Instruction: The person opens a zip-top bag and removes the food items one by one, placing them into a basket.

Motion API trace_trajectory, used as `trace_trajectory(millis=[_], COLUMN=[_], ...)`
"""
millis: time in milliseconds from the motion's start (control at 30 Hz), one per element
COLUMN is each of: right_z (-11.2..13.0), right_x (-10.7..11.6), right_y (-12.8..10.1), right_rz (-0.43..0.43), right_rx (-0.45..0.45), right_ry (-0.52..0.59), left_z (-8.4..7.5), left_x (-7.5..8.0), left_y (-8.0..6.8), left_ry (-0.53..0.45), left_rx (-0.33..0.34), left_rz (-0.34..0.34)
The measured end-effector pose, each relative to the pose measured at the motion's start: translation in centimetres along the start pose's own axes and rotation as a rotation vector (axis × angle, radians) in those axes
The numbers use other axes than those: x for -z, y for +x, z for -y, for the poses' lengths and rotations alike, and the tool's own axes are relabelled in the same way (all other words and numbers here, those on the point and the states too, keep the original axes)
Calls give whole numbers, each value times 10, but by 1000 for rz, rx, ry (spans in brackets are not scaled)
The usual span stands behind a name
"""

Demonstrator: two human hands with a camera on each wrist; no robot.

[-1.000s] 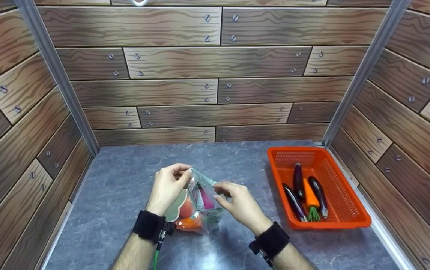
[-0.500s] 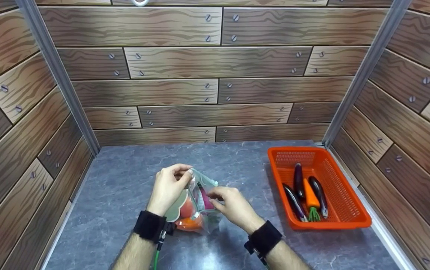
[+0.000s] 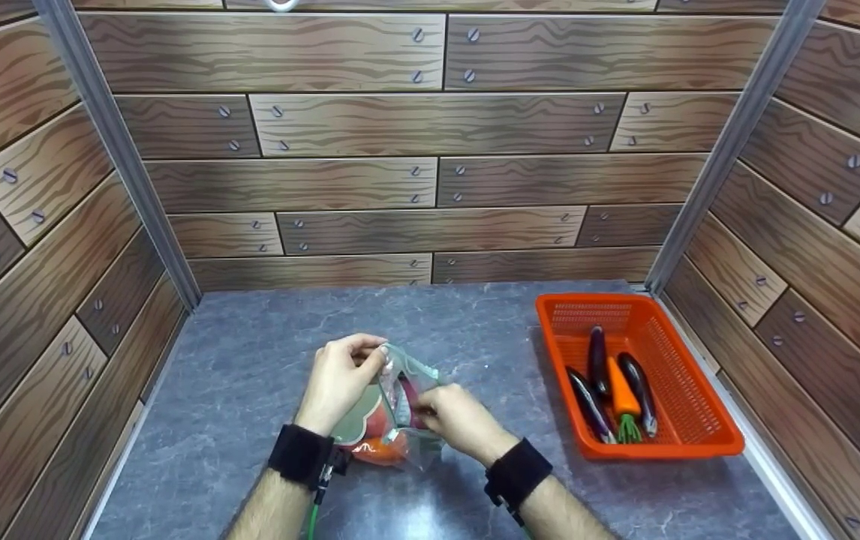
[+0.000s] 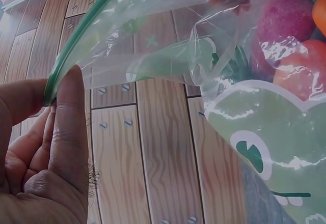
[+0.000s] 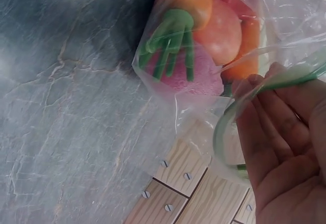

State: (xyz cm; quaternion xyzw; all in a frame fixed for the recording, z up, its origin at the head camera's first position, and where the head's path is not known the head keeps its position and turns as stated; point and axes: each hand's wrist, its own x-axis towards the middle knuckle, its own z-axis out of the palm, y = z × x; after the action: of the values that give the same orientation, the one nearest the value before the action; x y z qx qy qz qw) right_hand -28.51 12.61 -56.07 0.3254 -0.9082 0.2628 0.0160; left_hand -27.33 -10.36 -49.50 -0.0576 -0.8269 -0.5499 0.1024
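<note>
A clear zip bag (image 3: 351, 429) with a green cartoon print stands on the grey table, its mouth spread. My left hand (image 3: 340, 381) pinches its green zip edge (image 4: 76, 43) between thumb and fingers. My right hand (image 3: 466, 426) dips its fingers into the mouth, fairly straight in the right wrist view, the zip rim (image 5: 221, 127) beside them. Nothing shows between those fingers. Inside the bag lie an orange carrot (image 5: 191, 0) with green tops, a pinkish-purple rounded vegetable (image 5: 198, 79) and a pale red round one (image 5: 221, 33). Film glare partly hides them.
To the right stands an orange-red plastic basket (image 3: 700, 409). It holds several dark eggplants (image 3: 636, 382) and a carrot (image 3: 623, 394). Wood-patterned walls (image 3: 370, 184) enclose the table at the back and sides. A green cable (image 3: 313, 517) hangs from the left wristband.
My right hand has moved left and slightly down, from beside the bag's mouth to within it. My left hand keeps its pinch on the zip edge, sinking slightly.
</note>
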Motion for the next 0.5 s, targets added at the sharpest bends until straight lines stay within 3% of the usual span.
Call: trace_trajectory(millis=[233, 500], right_z=[-2, -5], right_x=[-5, -12], right_y=[-3, -7], right_rz=[17, 64], right_rx=[26, -29], right_ry=[-89, -139], left_z=[4, 8], left_x=[-2, -3], left_y=[-1, -1], left_ry=[8, 22], left_rx=[2, 10], left_rz=[22, 46])
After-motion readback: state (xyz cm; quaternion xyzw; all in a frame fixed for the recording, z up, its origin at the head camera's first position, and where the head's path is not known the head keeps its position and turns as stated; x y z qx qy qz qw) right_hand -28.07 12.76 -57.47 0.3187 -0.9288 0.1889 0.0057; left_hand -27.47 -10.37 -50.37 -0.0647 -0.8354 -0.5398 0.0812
